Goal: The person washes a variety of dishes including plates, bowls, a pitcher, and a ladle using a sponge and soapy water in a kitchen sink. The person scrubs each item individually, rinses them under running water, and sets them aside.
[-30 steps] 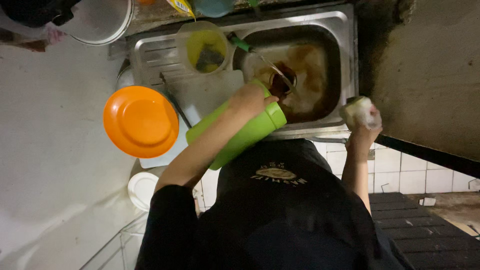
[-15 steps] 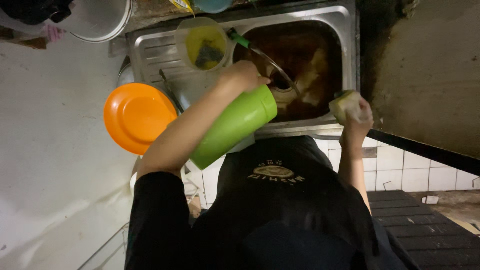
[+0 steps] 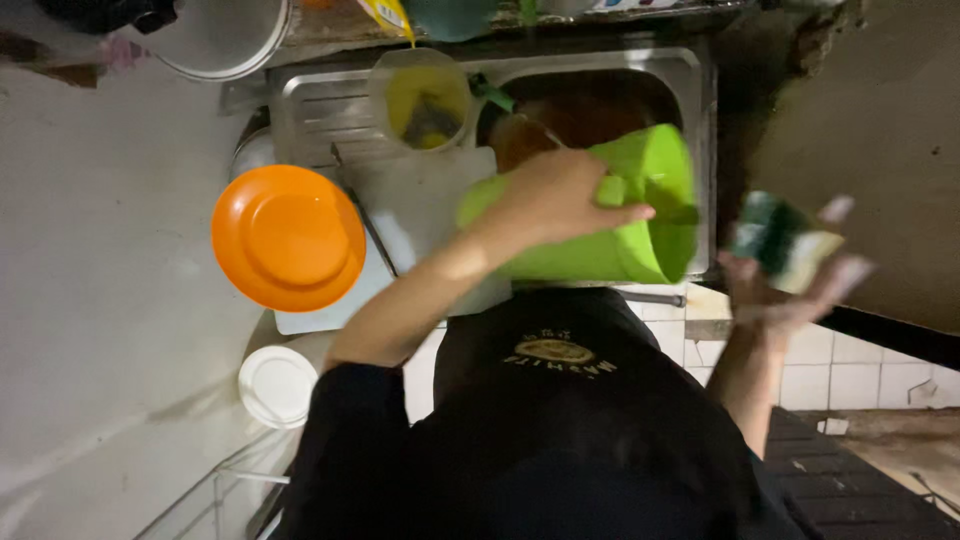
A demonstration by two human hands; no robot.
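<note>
My left hand (image 3: 560,200) grips a tall bright green plastic cup (image 3: 620,215) by its side, tilted so its open mouth faces right, in front of the steel sink (image 3: 690,90). To the right of the cup, my right hand (image 3: 790,285) holds a green and yellow sponge (image 3: 780,240), blurred by motion, beside the sink's front right corner. The sink basin holds brownish water with a utensil (image 3: 530,128) sticking out of it.
An orange plate (image 3: 288,238) lies upside down on the drainboard at the left. A clear jug (image 3: 422,98) with yellow liquid stands behind it. A white lid (image 3: 277,385) sits low left, a white bowl (image 3: 215,35) top left. Tiled wall below the counter.
My left hand has swung the green cup to the right and turned its mouth toward my right hand. The right hand with the sponge has dropped lower and spread its fingers.
</note>
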